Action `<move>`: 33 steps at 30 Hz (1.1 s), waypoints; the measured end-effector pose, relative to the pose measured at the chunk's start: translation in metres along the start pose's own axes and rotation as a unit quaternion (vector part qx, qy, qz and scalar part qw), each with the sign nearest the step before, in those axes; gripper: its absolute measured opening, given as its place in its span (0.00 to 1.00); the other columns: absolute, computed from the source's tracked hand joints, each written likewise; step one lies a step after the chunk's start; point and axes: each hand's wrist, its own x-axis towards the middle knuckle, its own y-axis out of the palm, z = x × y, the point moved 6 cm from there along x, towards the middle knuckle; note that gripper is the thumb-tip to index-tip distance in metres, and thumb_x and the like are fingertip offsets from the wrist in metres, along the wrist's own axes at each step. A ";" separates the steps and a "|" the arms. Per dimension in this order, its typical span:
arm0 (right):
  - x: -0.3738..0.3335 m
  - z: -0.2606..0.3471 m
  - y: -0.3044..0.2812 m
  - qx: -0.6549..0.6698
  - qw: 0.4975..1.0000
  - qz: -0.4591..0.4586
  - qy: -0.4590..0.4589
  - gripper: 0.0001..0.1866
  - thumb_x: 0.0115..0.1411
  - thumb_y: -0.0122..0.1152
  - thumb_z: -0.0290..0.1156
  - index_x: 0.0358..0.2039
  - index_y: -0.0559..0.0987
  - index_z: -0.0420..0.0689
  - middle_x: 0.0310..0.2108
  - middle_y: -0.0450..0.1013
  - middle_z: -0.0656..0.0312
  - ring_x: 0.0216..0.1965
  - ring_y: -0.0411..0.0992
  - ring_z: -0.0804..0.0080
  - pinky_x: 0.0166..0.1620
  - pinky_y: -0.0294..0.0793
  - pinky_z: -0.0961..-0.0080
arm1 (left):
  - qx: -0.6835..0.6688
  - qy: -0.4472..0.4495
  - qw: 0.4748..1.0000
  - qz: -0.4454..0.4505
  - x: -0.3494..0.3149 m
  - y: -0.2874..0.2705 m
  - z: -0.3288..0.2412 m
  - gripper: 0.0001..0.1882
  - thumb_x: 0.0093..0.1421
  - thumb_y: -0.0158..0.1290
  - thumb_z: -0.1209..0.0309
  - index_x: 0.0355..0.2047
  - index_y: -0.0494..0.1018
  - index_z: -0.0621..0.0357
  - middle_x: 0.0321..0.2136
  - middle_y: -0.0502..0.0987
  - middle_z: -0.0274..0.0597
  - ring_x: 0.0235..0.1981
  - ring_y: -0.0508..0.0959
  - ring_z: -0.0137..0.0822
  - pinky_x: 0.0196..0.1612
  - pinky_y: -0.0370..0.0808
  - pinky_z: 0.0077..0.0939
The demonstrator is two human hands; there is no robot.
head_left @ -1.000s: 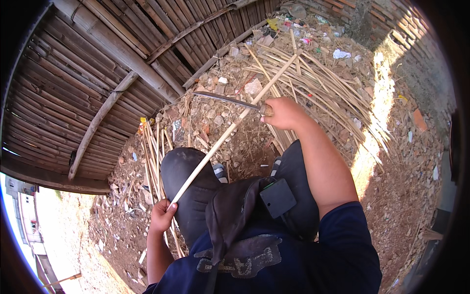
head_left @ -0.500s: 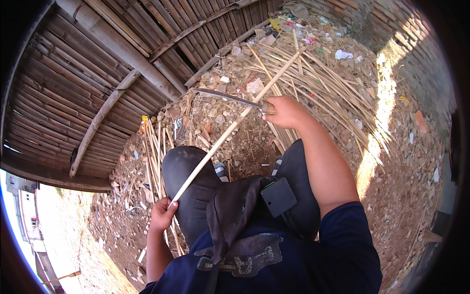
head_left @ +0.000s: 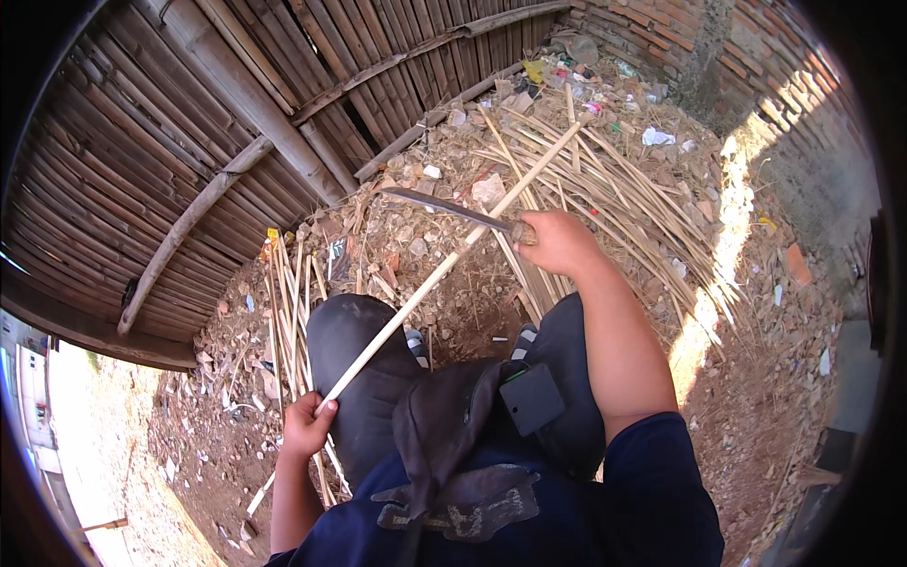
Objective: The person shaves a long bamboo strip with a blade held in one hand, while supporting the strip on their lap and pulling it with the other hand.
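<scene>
We note the left hand (head_left: 307,425) low beside the left trouser leg (head_left: 348,326), thumb and fingers pinched on the near end of a pale, smooth strip (head_left: 406,310). Its long axis slants away from that hand, up and rightward across the dark cloth. Farther out, the right hand (head_left: 559,244) is wrapped round the stubby handle of a knife (head_left: 430,201); the dull metal blade points left, crossing the strip just beside the fist, so the right hand is nearer the crossing. Whether the edge bites, we cannot tell. Beyond: thin loose strips (head_left: 652,213) fanned over gritty rubble; ribbed slatted wall (head_left: 123,236); coarse brickwork (head_left: 756,66).
</scene>
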 end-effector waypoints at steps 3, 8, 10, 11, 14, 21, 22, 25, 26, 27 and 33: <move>0.004 0.011 0.013 -0.002 0.998 0.042 -0.053 0.21 0.54 0.69 0.44 0.45 0.81 0.46 0.39 0.80 0.51 0.43 0.79 0.52 0.45 0.77 0.56 | -0.045 0.006 0.999 0.005 -0.001 0.001 0.010 0.23 0.64 0.62 0.59 0.20 0.66 0.57 0.15 0.65 0.26 0.20 0.61 0.20 0.22 0.59 0.23; 0.025 -0.030 0.020 0.112 0.991 0.052 0.050 0.24 0.53 0.69 0.43 0.46 0.80 0.42 0.41 0.79 0.49 0.45 0.78 0.51 0.46 0.77 0.56 | -0.101 0.002 0.995 0.004 0.003 0.005 0.024 0.23 0.64 0.62 0.59 0.20 0.66 0.57 0.16 0.65 0.25 0.20 0.61 0.19 0.22 0.59 0.22; 0.021 -0.027 0.014 0.060 0.997 0.021 0.033 0.23 0.53 0.69 0.43 0.47 0.80 0.43 0.41 0.79 0.49 0.45 0.78 0.50 0.47 0.77 0.56 | -0.082 -0.009 0.996 0.017 0.003 0.004 0.020 0.22 0.64 0.62 0.60 0.19 0.66 0.57 0.16 0.65 0.24 0.20 0.61 0.19 0.22 0.59 0.22; 0.015 -0.019 0.008 0.012 1.000 -0.004 0.023 0.22 0.53 0.68 0.42 0.47 0.80 0.45 0.41 0.79 0.49 0.45 0.78 0.50 0.47 0.77 0.56 | -0.087 -0.008 0.996 0.012 0.002 0.002 0.017 0.22 0.64 0.62 0.60 0.19 0.66 0.57 0.16 0.65 0.24 0.20 0.61 0.19 0.22 0.59 0.22; 0.003 0.001 0.014 -0.003 0.999 0.030 -0.019 0.20 0.54 0.68 0.42 0.46 0.81 0.49 0.40 0.79 0.49 0.44 0.77 0.49 0.48 0.77 0.56 | -0.045 0.006 0.999 0.017 0.001 0.000 0.002 0.22 0.64 0.62 0.60 0.20 0.67 0.57 0.16 0.65 0.24 0.20 0.61 0.20 0.22 0.59 0.24; 0.016 -0.003 0.020 0.061 0.996 0.029 -0.057 0.23 0.54 0.68 0.43 0.47 0.80 0.44 0.43 0.78 0.46 0.46 0.77 0.46 0.49 0.77 0.57 | -0.070 -0.001 0.997 0.012 -0.002 0.001 0.006 0.21 0.64 0.62 0.60 0.21 0.67 0.57 0.16 0.64 0.24 0.21 0.61 0.20 0.23 0.59 0.23; 0.019 -0.012 0.018 0.072 0.997 0.022 -0.020 0.24 0.54 0.68 0.43 0.48 0.80 0.43 0.44 0.78 0.45 0.46 0.77 0.46 0.50 0.76 0.57 | -0.082 -0.002 0.996 0.016 -0.001 0.002 0.004 0.22 0.64 0.62 0.59 0.21 0.67 0.57 0.16 0.64 0.24 0.21 0.61 0.20 0.23 0.59 0.23; 0.019 -0.020 0.018 0.049 0.999 0.011 0.008 0.24 0.55 0.68 0.43 0.48 0.80 0.43 0.43 0.78 0.45 0.47 0.76 0.46 0.51 0.76 0.56 | -0.067 -0.009 0.998 0.012 0.000 0.002 0.005 0.22 0.63 0.63 0.58 0.21 0.67 0.57 0.16 0.65 0.24 0.21 0.61 0.20 0.23 0.59 0.23; 0.015 -0.016 0.017 0.023 1.000 0.010 0.005 0.25 0.55 0.68 0.44 0.50 0.79 0.43 0.43 0.78 0.46 0.48 0.76 0.47 0.51 0.76 0.56 | -0.068 -0.007 0.998 0.011 0.000 0.001 0.004 0.22 0.63 0.63 0.58 0.21 0.67 0.57 0.16 0.65 0.24 0.21 0.61 0.20 0.23 0.59 0.23; 0.012 -0.011 0.014 0.022 1.000 0.009 0.004 0.25 0.55 0.68 0.44 0.50 0.79 0.43 0.43 0.78 0.46 0.48 0.76 0.47 0.51 0.76 0.56 | -0.063 -0.015 0.998 0.015 0.000 0.000 0.005 0.22 0.63 0.63 0.58 0.21 0.67 0.57 0.16 0.65 0.24 0.21 0.61 0.20 0.23 0.59 0.23; 0.007 0.017 0.023 0.006 0.995 0.073 -0.061 0.25 0.54 0.69 0.44 0.52 0.80 0.51 0.41 0.79 0.48 0.47 0.76 0.48 0.51 0.76 0.57 | -0.066 -0.025 0.997 0.025 0.001 0.002 0.020 0.22 0.63 0.63 0.57 0.21 0.68 0.57 0.16 0.65 0.25 0.21 0.61 0.21 0.23 0.60 0.24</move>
